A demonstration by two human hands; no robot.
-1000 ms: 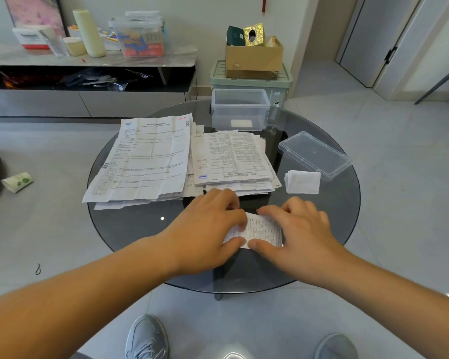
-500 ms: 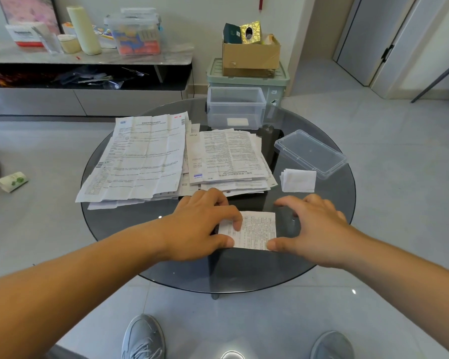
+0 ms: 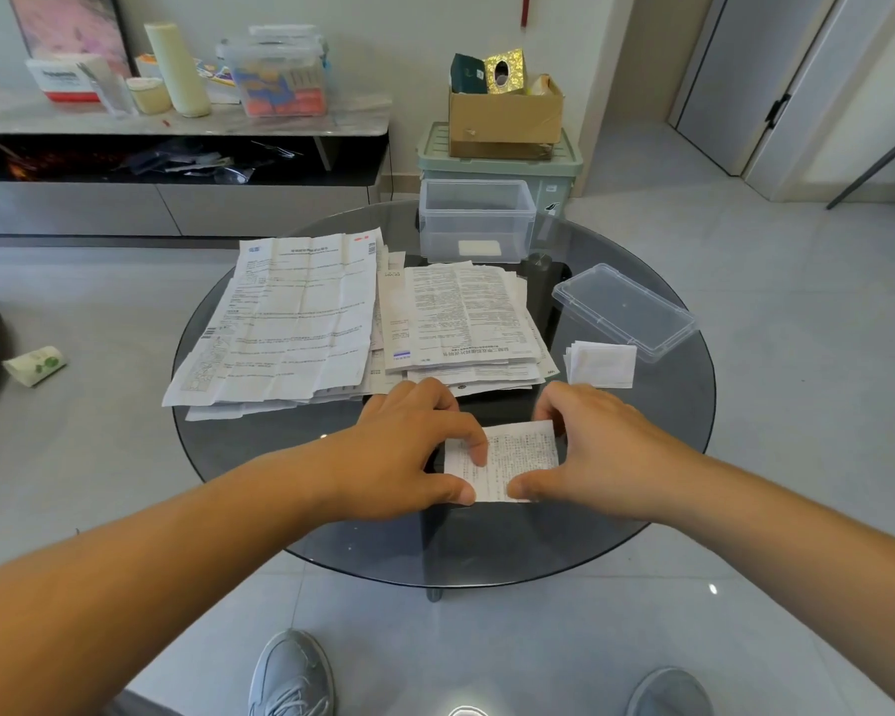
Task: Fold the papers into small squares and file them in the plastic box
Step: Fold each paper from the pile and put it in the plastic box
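A small folded paper (image 3: 518, 459) with printed text lies near the front of the round glass table (image 3: 683, 431). My left hand (image 3: 409, 452) pinches its left edge between thumb and fingers. My right hand (image 3: 590, 447) grips its right edge, thumb at the lower corner. Behind them lie two stacks of unfolded papers: large sheets (image 3: 290, 323) on the left, smaller sheets (image 3: 461, 317) in the middle. A clear plastic box (image 3: 476, 219) stands at the table's back with one folded square inside. Folded squares (image 3: 603, 364) lie to the right.
The box's clear lid (image 3: 623, 310) lies upside down at the right of the table. Beyond the table stand a green crate (image 3: 497, 167) with a cardboard box on top and a low cabinet (image 3: 177, 147). My shoes are below the table's front edge.
My right hand moved in from the paper's right side and now grips its right edge. My left hand stays on the left edge.
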